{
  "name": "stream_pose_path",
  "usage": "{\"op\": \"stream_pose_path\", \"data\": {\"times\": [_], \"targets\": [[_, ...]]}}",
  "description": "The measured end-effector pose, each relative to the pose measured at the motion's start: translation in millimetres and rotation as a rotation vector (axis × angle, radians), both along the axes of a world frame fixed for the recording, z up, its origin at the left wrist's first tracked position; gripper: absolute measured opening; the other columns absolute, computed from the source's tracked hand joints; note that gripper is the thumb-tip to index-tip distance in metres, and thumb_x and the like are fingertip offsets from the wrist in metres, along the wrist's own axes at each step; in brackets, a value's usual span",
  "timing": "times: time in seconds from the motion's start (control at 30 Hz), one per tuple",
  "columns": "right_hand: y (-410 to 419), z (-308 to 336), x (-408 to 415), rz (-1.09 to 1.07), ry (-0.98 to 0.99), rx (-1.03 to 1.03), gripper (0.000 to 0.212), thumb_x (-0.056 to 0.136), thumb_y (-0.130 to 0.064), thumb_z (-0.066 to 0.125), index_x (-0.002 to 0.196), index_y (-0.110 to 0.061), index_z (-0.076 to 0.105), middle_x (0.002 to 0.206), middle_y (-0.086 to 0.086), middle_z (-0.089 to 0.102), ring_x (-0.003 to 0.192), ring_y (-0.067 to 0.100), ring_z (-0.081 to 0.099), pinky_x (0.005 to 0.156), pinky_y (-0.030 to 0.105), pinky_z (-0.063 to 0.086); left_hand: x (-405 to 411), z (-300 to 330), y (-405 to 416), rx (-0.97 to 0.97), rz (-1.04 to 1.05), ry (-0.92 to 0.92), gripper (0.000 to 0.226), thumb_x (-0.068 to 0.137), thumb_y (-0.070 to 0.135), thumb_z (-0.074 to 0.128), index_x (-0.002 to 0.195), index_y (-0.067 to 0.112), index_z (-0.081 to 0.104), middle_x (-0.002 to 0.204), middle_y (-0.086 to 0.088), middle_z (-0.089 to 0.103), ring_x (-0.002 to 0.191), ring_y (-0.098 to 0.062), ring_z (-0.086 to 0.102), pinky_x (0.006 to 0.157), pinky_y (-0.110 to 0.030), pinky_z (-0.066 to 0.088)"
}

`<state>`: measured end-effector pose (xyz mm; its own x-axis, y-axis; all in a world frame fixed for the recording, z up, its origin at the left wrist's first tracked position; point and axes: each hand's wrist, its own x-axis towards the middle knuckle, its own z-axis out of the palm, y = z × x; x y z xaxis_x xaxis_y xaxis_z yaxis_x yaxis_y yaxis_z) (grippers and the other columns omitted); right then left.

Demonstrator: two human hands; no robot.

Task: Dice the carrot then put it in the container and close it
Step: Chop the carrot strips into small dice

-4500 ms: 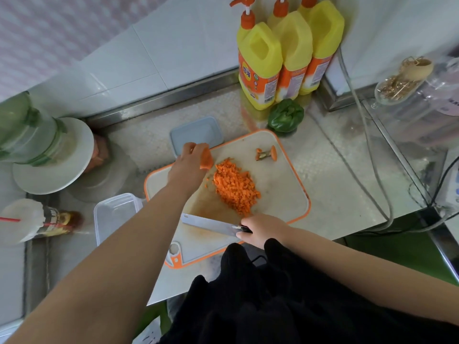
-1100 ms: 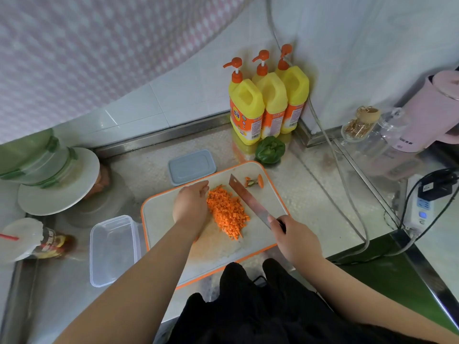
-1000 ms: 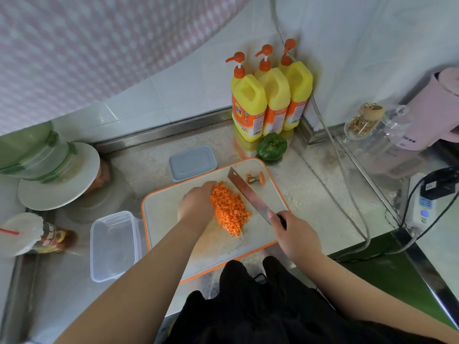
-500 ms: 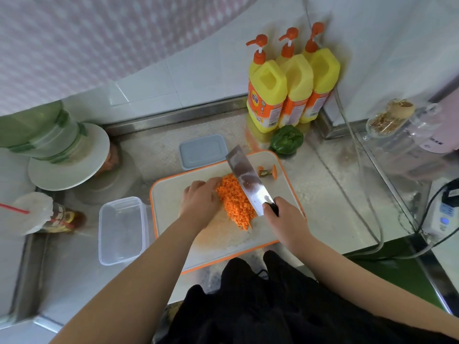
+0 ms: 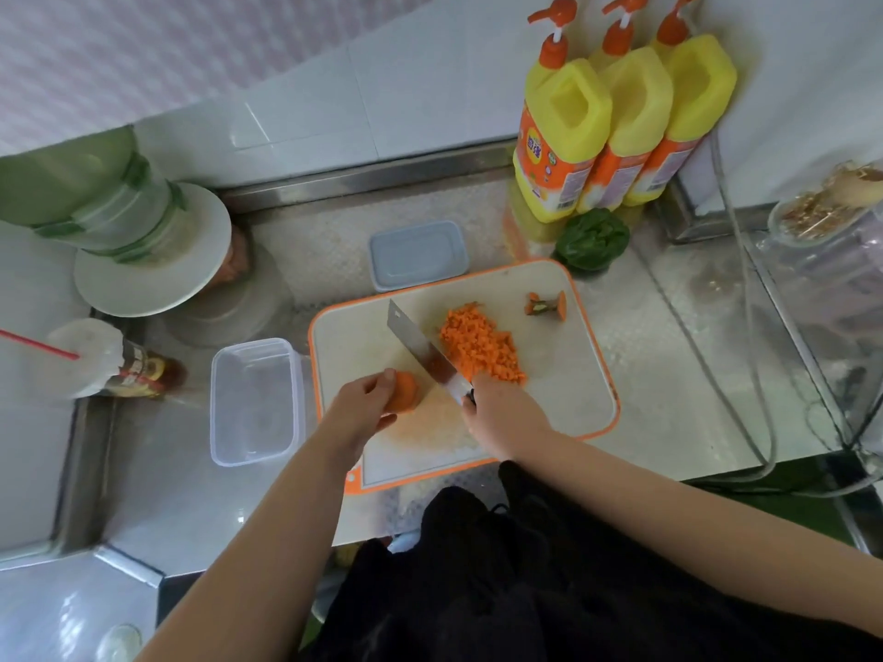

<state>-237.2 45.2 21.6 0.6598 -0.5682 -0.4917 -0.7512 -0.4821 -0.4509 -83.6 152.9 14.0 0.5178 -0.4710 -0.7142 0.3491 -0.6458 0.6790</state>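
Head camera is looking down at a cutting board (image 5: 564, 413) on a steel surface (image 5: 678, 355). Left hand (image 5: 360, 415) is gripping a carrot chunk (image 5: 405, 391). Right hand (image 5: 501, 413) is curling round a knife (image 5: 425, 358) beside the diced carrot (image 5: 482, 344). An open container (image 5: 255, 403) is sitting left of the board, its lid (image 5: 418, 254) behind.

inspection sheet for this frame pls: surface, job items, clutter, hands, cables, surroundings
Surface: steel counter; cutting board on it.
Job's things: diced carrot piled on board; carrot chunk uncut; container empty, left of board; lid behind board.
Clutter: carrot top, green pepper, three soap bottles, cup with straw.
Hands: left hand holds chunk; right hand grips knife.
Cables: cable across counter, right.
Surroundings: tiled wall.
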Motion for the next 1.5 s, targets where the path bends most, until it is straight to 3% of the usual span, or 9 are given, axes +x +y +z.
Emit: {"op": "stream_pose_path", "data": {"times": [0.27, 0.47, 0.57, 0.7, 0.9, 0.97, 1.13, 1.3, 1.5], "targets": [[21, -10, 10, 0.151, 0.028, -0.022, 0.022, 0.101, -0.023, 0.037, 0.109, -0.009, 0.052, 0.073, -0.001, 0.045, 0.078, 0.024, 0.057, 0.062, 0.032, 0.038, -2, -7, 18, 0.003, 0.167, 0.188, 0.036, 0.098, 0.023, 0.058, 0.121, -0.005, 0.060, 0.114, -0.015, 0.066, 0.092, -0.023, 0.064, 0.086, -0.030, 0.052], [23, -19, 19, 0.134, 0.030, 0.066, 0.019, 0.099, -0.020, 0.038, 0.111, -0.010, 0.049, 0.097, 0.012, 0.063, 0.087, 0.030, 0.060, 0.063, 0.034, 0.039, -22, -9, 27, -0.046, 0.320, 0.322, 0.041, 0.099, 0.021, 0.055, 0.130, -0.007, 0.051, 0.121, -0.021, 0.063, 0.107, -0.028, 0.063, 0.081, -0.031, 0.053], [19, -19, 25, 0.056, 0.057, 0.125, 0.022, 0.097, -0.019, 0.039, 0.115, -0.011, 0.050, 0.098, 0.013, 0.062, 0.087, 0.029, 0.059, 0.065, 0.035, 0.043, -26, -7, 25, -0.047, 0.363, 0.334, 0.043, 0.100, 0.019, 0.055, 0.131, -0.010, 0.047, 0.121, -0.024, 0.063, 0.106, -0.029, 0.063, 0.086, -0.033, 0.051], [23, -20, 30, 0.045, 0.079, 0.132, 0.014, 0.098, -0.023, 0.043, 0.097, -0.011, 0.051, 0.095, 0.010, 0.060, 0.090, 0.029, 0.059, 0.064, 0.033, 0.037, -24, -6, 25, -0.031, 0.338, 0.350, 0.041, 0.100, 0.018, 0.054, 0.131, -0.008, 0.048, 0.118, -0.023, 0.064, 0.109, -0.030, 0.063, 0.086, -0.035, 0.053], [19, -19, 35, 0.043, 0.090, 0.099, 0.018, 0.096, -0.017, 0.044, 0.098, -0.007, 0.059, 0.095, 0.012, 0.064, 0.088, 0.030, 0.062, 0.062, 0.031, 0.038, -25, -3, 26, 0.011, 0.227, 0.398, 0.040, 0.103, 0.024, 0.049, 0.131, -0.004, 0.050, 0.117, -0.024, 0.065, 0.103, -0.029, 0.067, 0.076, -0.033, 0.056], [18, -18, 35, 0.044, 0.113, 0.115, 0.014, 0.095, -0.014, 0.045, 0.091, -0.010, 0.057, 0.088, 0.010, 0.062, 0.086, 0.029, 0.062, 0.062, 0.032, 0.041, -25, 0, 23, 0.059, 0.155, 0.381, 0.042, 0.104, 0.030, 0.046, 0.134, 0.000, 0.048, 0.117, -0.021, 0.064, 0.103, -0.028, 0.066, 0.077, -0.033, 0.056], [14, -1, 25, 0.049, 0.042, 0.115, 0.018, 0.098, -0.020, 0.043, 0.082, -0.013, 0.048, 0.074, 0.002, 0.049, 0.077, 0.025, 0.056, 0.063, 0.035, 0.043, -13, -7, 23, 0.128, -0.040, 0.088, 0.053, 0.098, 0.036, 0.057, 0.143, 0.009, 0.044, 0.123, -0.010, 0.062, 0.103, -0.020, 0.065, 0.082, -0.031, 0.056], [15, 25, 13, 0.056, -0.061, 0.068, 0.033, 0.099, -0.024, 0.041, 0.067, -0.019, 0.034, 0.064, -0.001, 0.042, 0.061, 0.019, 0.043, 0.049, 0.030, 0.026, -14, -8, 23, 0.047, 0.137, 0.185, 0.043, 0.094, 0.023, 0.066, 0.125, -0.004, 0.055, 0.110, -0.017, 0.068, 0.102, -0.025, 0.067, 0.083, -0.034, 0.056], [17, 39, 7, 0.074, -0.050, 0.033, 0.035, 0.099, -0.023, 0.040, 0.065, -0.021, 0.028, 0.064, -0.001, 0.039, 0.057, 0.017, 0.038, 0.048, 0.031, 0.021, -22, -9, 20, 0.017, 0.257, 0.207, 0.040, 0.092, 0.022, 0.068, 0.119, -0.005, 0.057, 0.104, -0.018, 0.069, 0.099, -0.025, 0.068, 0.078, -0.032, 0.057]]}}
